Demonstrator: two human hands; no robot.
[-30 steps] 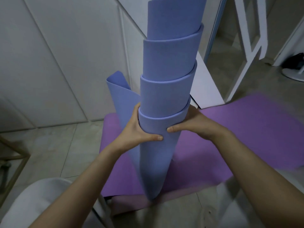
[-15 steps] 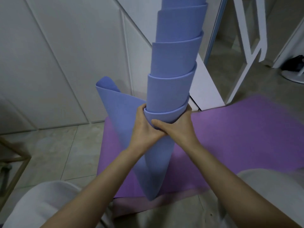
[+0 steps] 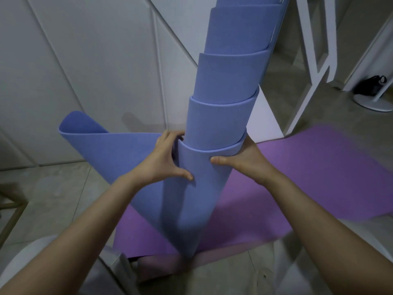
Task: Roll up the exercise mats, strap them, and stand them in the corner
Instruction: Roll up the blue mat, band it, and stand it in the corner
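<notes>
Blue foam everywhere: the blue mat (image 3: 214,128) stands on end on the purple mat (image 3: 319,177), which lies flat on the floor, and it has telescoped upward instead of rolling tight. On the left, a loose flap (image 3: 110,154) fans out. The left hand (image 3: 163,160) grips where flap meets roll; the right hand (image 3: 242,160) wraps the outer layer, thumb in front. Looks like the rolling step isn't done, no strap in sight. Next I'd push the layers back down level and wind the flap in. A white frame (image 3: 314,50) stands close on the right, and the purple one still needs rolling.
</notes>
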